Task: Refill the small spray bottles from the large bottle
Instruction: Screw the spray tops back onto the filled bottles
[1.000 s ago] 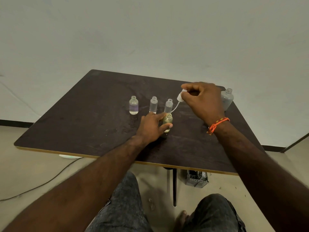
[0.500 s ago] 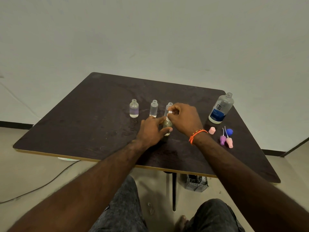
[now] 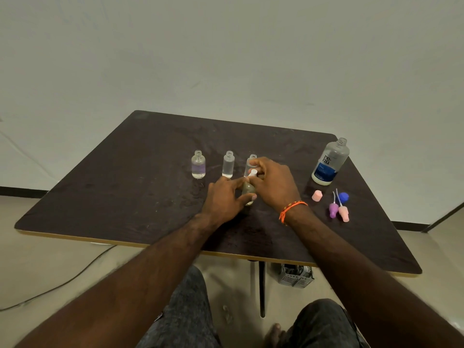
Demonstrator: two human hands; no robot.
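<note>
Olive small spray bottle held upright on desk, mid-desk, left hand grip clamped round body. White spray cap pinched on its neck by right hand. 3 uncapped clear bottles just behind; large bottle far right.

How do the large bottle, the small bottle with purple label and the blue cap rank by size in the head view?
1. large bottle
2. small bottle with purple label
3. blue cap
All stand at similar distance on the table, so the ranking looks reliable.
</note>
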